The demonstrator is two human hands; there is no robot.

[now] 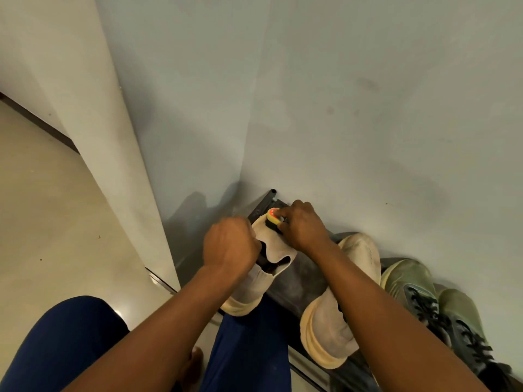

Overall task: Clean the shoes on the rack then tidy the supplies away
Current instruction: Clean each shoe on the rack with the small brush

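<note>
— Right hand point(304, 229) first: its fingers curl round a small sponge applicator point(274, 219), yellow foam on top with a red-orange spot and a dark pad beneath, and it presses that pad onto the toe end of a pale shoe point(264, 261).

— And the left hand point(230, 244)?

— Clenched into a fist at the shoe's collar, gripping the edge of the opening, so the shoe sits tilted with its toe toward the wall point(339, 108). The upper looks like soft, matte suede, off-white, with a cream rounded sole at the heel.

— Where is the shoe, exactly?

— At the left end of the dark shoe rack point(294, 284), whose surface looks dusty and dull (a round black tube end sticks up at the far corner). Whether the shoe rests on the rack or is lifted just off it, I cannot tell.

— Anything beside it?

— Its matching shoe point(336, 315) lies to the right, partly under the right forearm, same suede and cream sole. Further right stand two olive-green sneakers point(424, 295) with black laces. The floor point(56, 222) is smooth, glossy, beige.
</note>
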